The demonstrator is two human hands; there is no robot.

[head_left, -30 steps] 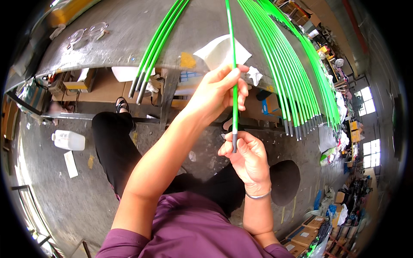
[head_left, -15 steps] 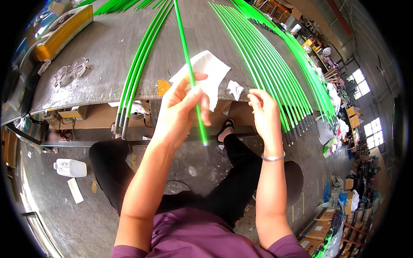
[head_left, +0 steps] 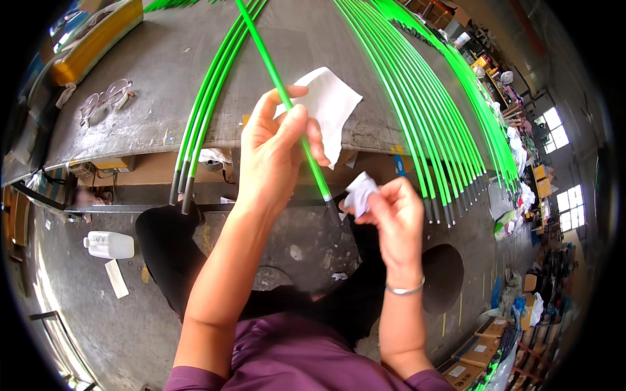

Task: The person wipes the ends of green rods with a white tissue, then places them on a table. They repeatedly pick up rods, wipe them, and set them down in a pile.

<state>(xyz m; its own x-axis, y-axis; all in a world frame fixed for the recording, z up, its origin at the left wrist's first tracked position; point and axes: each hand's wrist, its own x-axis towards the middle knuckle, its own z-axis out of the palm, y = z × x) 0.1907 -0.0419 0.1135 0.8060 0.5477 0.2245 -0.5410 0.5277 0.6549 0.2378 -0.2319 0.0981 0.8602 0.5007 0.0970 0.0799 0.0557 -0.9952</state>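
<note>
A long green rod (head_left: 264,55) with a dark grey end (head_left: 333,212) runs slantwise through my left hand (head_left: 277,146), held between thumb and fingers. Its far part reaches past the top edge of the view. My right hand (head_left: 394,218), wearing a bracelet, pinches a small crumpled white cloth or paper piece (head_left: 360,195) close to the rod's dark end. Behind my left hand, a larger white sheet (head_left: 332,107) lies at the table's near edge, partly covered by the hand.
On the grey table (head_left: 163,72), a few green rods (head_left: 207,111) lie to the left, their dark ends past the edge. Many more rods (head_left: 417,114) fan out at right. Eyeglasses (head_left: 107,99) rest at left. A white jug (head_left: 109,245) stands on the floor.
My right hand has picked up the small white piece from the table edge and brought it down near the rod's end. The rod now slants more, and its dark tip shows clearly.
</note>
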